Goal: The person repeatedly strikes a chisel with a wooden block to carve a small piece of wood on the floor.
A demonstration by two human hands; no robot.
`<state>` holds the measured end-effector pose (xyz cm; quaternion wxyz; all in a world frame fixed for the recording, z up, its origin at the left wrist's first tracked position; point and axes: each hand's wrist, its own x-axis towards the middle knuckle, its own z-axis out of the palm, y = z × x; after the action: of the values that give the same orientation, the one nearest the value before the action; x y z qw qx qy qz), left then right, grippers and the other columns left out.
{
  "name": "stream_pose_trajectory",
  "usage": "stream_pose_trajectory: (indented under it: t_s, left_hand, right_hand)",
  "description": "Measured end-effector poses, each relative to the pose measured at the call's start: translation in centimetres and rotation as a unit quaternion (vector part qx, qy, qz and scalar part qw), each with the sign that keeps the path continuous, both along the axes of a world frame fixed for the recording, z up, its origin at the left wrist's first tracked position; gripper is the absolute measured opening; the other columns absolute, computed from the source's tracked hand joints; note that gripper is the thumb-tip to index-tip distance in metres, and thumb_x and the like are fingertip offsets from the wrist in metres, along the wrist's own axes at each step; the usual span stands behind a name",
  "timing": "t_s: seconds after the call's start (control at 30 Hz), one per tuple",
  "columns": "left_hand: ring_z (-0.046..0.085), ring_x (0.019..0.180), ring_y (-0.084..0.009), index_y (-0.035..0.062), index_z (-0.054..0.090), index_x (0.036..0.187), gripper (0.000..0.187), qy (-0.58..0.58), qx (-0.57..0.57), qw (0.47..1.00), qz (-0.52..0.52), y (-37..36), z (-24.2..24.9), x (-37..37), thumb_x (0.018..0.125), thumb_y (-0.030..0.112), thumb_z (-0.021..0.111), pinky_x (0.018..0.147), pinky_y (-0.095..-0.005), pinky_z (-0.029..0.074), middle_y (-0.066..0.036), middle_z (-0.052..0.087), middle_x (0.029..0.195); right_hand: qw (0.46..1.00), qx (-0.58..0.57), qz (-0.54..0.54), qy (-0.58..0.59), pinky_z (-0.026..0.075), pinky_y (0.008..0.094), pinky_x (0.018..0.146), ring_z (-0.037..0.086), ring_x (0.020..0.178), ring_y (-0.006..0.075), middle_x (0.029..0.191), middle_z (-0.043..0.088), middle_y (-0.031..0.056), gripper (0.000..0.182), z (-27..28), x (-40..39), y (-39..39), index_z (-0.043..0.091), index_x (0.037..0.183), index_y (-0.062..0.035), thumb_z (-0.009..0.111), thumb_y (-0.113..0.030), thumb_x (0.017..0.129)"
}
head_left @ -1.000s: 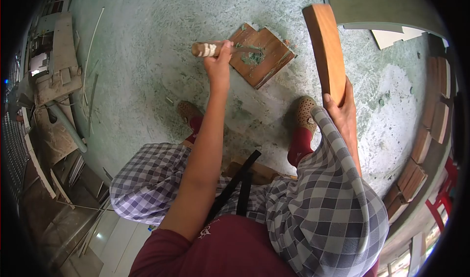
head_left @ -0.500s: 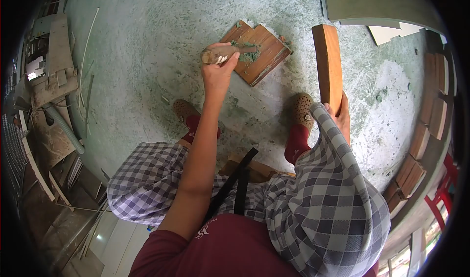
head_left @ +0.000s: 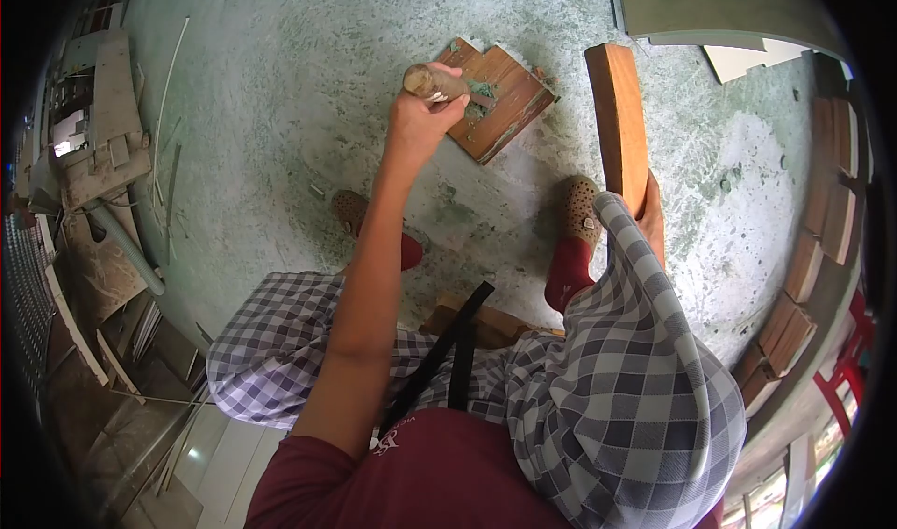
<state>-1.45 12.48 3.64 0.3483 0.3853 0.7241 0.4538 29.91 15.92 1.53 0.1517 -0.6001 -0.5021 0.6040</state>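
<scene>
My left hand [head_left: 425,108] is closed around the round wooden handle of a chisel [head_left: 435,82], whose narrow blade points right and down. The blade's end touches green paste [head_left: 482,90] smeared on a brown wooden board [head_left: 514,108], which lies flat on the floor. My right hand [head_left: 654,221] grips the lower end of a thick, slightly curved piece of wood [head_left: 619,122]. That piece stands up beside my right knee, and the trouser leg and the wood hide part of the hand.
The concrete floor [head_left: 280,108] has paint stains. Wood scraps [head_left: 107,127] and a pipe lie at the left. Stacked wooden blocks [head_left: 804,267] line the right edge, near a red chair [head_left: 846,361]. A grey panel [head_left: 729,6] is at the top right.
My left hand has tilted the chisel more upright, its handle end moving up and right, with the blade in the paste. The wood in my right hand has tipped slightly left.
</scene>
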Motion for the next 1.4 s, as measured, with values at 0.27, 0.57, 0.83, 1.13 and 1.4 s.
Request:
stream_pose_trajectory:
  t_s: [0.27,0.57,0.83,1.13,1.4]
  left_hand:
    - [0.057,0.087,-0.0083,0.0023,0.058,0.095,0.014,-0.072,0.129,0.988,0.039,3.2,-2.7,2.3,0.083,0.002,0.064,0.079,-0.0246,0.046,-0.004,0.062,0.096]
    - [0.049,0.068,-0.0052,0.0055,0.055,0.083,0.013,-0.002,0.178,0.979,0.096,5.0,-3.0,3.3,0.08,0.002,0.067,0.063,-0.0233,0.044,0.003,0.053,0.075]
    - [0.048,0.069,-0.0049,0.0058,0.055,0.084,0.013,-0.014,0.148,0.985,0.091,4.7,-2.8,3.7,0.08,0.003,0.067,0.062,-0.0222,0.042,0.004,0.053,0.076]
    - [0.049,0.068,-0.0051,0.0061,0.054,0.084,0.013,-0.019,0.152,0.985,0.073,4.9,-2.8,3.8,0.08,0.003,0.066,0.062,-0.0227,0.043,0.003,0.053,0.076]
    - [0.05,0.067,-0.0053,0.0054,0.056,0.082,0.012,0.011,0.139,0.99,0.039,5.2,-3.7,3.9,0.08,0.005,0.067,0.062,-0.0228,0.044,0.003,0.055,0.074]
  right_hand:
    - [0.999,-0.014,-0.019,0.046,0.04,0.0392,0.097,0.052,0.113,0.0326,0.123,0.051,0.025,0.084,0.0,-0.5,0.0,0.03,0.14,-0.004,0.069,-0.041,0.076]
    - [1.0,-0.009,0.003,-0.008,0.041,0.0411,0.096,0.053,0.112,0.035,0.122,0.052,0.0248,0.086,0.2,-0.5,0.3,0.031,0.14,-0.0062,0.069,-0.046,0.074]
    - [1.0,0.022,0.0,-0.009,0.042,0.0407,0.096,0.055,0.11,0.033,0.12,0.054,0.0238,0.086,0.1,-0.2,0.2,0.031,0.139,-0.0067,0.068,-0.049,0.074]
    - [1.0,0.016,0.005,-0.01,0.043,0.0416,0.094,0.056,0.109,0.0331,0.118,0.055,0.0241,0.085,-0.6,-0.2,0.1,0.031,0.139,-0.0089,0.067,-0.05,0.074]
    - [0.999,0.02,0.009,-0.024,0.046,0.0407,0.09,0.059,0.106,0.0345,0.115,0.058,0.0239,0.079,0.3,-0.7,0.0,0.033,0.139,-0.0119,0.071,-0.038,0.075]
